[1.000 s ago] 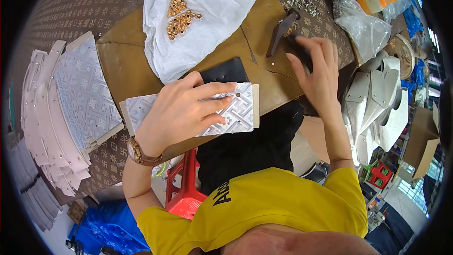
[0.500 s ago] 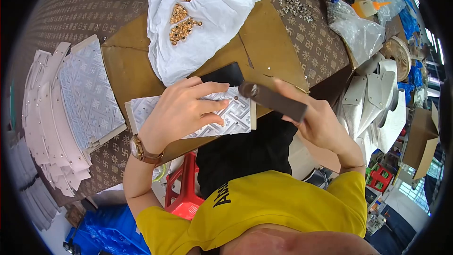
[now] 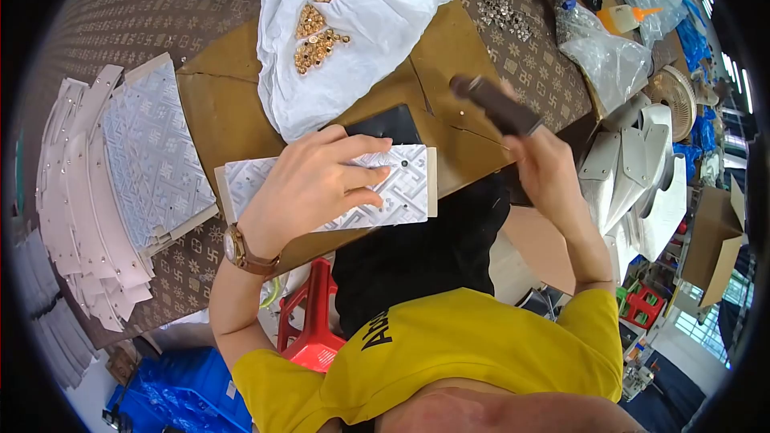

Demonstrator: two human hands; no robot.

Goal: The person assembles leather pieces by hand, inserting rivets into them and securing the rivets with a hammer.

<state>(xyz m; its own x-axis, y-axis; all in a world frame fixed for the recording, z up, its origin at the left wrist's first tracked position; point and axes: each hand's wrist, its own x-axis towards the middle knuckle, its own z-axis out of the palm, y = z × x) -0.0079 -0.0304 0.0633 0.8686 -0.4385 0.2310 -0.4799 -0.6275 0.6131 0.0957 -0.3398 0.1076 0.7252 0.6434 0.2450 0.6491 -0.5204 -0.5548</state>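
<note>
My left hand [image 3: 317, 176] lies with spread fingers on a pale grey patterned panel [image 3: 413, 188], palm down. A small dark stud or hole [image 3: 404, 164] shows near the panel's right end, beyond my fingertips. A black pad [image 3: 393, 124] pokes out from behind the panel's far edge. To the right, raised and apart from the panel, my right hand [image 3: 549, 164] is closed around a dark brown hammer-like tool [image 3: 501, 104]. Motion blurs this tool, so its exact shape cannot be made out. What lies under my left palm is hidden.
Gold-coloured studs [image 3: 317, 48] rest on white wrapping [image 3: 361, 56] atop brown sheeting [image 3: 216, 104]. Stacked patterned panels [image 3: 152, 152] and pale strips [image 3: 88, 192] lie left. Silver studs [image 3: 505, 16], a plastic bag [image 3: 609, 64] and a glue bottle [image 3: 622, 16] sit at far right.
My right hand has moved up and right with the brown tool, away from the panel's right end. My left hand and the panel stay nearly where they were.
</note>
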